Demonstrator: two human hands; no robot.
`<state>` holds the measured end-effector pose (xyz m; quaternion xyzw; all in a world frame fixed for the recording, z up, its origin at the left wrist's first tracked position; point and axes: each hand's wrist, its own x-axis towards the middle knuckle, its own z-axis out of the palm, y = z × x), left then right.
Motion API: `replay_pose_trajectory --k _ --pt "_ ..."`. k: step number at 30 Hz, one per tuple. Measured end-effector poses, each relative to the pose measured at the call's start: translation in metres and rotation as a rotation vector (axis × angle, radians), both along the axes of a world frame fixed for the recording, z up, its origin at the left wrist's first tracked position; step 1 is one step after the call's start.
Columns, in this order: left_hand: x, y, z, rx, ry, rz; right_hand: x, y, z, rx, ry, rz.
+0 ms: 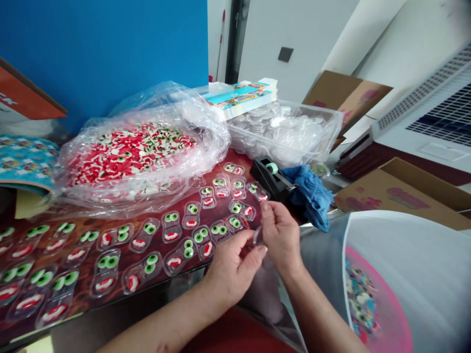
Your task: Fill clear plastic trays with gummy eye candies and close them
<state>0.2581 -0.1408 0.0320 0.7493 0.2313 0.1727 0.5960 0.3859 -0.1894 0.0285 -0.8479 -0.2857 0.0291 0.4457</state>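
My left hand [232,267] and my right hand [281,235] meet just in front of the table's near edge. Both pinch a small clear plastic piece [258,235] between their fingertips; I cannot make out exactly what it is. Right beyond them, several clear blister shells [171,226] lie spread on the brown table [84,304], each holding green eye candies and a red mouth candy. A black tape dispenser [271,177] with a pale green roll stands just past my right hand.
A large clear bag of red, white and green candies [127,152] fills the table's back left. A clear tub of empty plastic shells [285,130] stands behind the dispenser, a blue cloth [311,196] beside it. Cardboard boxes [405,193] sit at the right.
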Motion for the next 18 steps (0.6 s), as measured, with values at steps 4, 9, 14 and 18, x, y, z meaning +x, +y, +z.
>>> replay_pose_trajectory --k 4,9,14,18 --pt "-0.010 0.024 0.009 -0.296 -0.102 0.174 -0.026 -0.009 0.016 0.336 0.538 0.379" --pt "-0.028 0.047 0.015 -0.333 -0.137 0.447 -0.051 -0.013 0.017 0.318 0.711 0.834" --pt "-0.031 0.043 0.013 -0.291 -0.153 0.485 -0.078 0.005 0.009 0.492 0.883 0.788" --pt "-0.031 0.039 0.015 -0.417 -0.209 0.507 -0.081 0.010 -0.003 0.510 0.973 0.683"
